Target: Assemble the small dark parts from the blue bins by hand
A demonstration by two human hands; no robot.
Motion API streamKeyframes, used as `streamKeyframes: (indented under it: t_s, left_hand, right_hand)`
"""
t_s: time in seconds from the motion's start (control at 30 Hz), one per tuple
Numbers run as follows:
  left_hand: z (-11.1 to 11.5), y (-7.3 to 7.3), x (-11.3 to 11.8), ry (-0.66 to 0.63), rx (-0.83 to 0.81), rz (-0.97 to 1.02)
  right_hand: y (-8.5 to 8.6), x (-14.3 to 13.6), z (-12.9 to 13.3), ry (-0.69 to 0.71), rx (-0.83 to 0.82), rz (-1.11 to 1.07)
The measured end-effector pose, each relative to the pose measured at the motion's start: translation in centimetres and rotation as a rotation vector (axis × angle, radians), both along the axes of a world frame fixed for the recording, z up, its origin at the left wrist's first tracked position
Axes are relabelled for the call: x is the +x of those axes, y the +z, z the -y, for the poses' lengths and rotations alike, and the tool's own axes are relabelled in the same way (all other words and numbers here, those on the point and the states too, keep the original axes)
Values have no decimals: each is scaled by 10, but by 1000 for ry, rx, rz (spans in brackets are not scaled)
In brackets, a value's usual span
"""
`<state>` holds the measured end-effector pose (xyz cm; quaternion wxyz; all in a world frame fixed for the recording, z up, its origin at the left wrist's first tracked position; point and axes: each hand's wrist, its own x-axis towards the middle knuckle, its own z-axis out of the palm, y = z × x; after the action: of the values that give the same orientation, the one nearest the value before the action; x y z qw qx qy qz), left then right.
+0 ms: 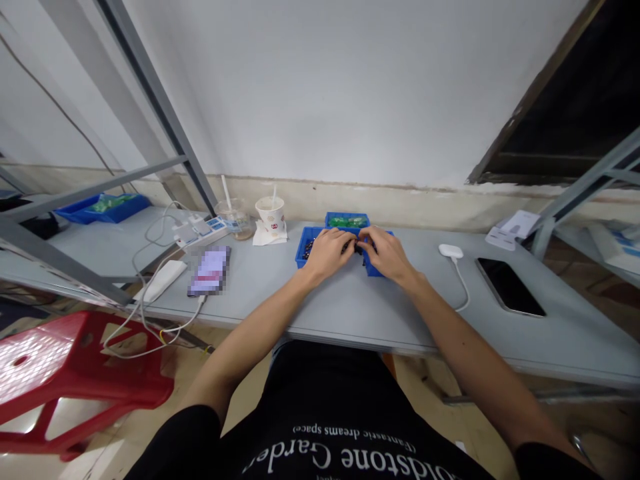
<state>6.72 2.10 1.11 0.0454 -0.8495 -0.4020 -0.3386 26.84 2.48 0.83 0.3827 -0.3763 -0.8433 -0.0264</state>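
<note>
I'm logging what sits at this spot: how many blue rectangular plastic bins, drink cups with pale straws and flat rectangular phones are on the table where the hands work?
Blue rectangular plastic bins: 3
Drink cups with pale straws: 2
Flat rectangular phones: 2
Total: 7

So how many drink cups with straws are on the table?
2: a clear plastic cup beside the power strip, and a white paper cup on a napkin just to its right. No others show, and none seems hidden.
</note>
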Motion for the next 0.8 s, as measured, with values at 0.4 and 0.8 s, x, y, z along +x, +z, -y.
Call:
streamKeyframes:
  t_s: [0.4,0.8]
  left_hand:
    - [0,0,0,2,17,1]
    - [0,1,0,0,-2,-3]
  right_hand:
    - [1,-1,1,15,-34,12]
    - [-1,-2,1,10,-38,-40]
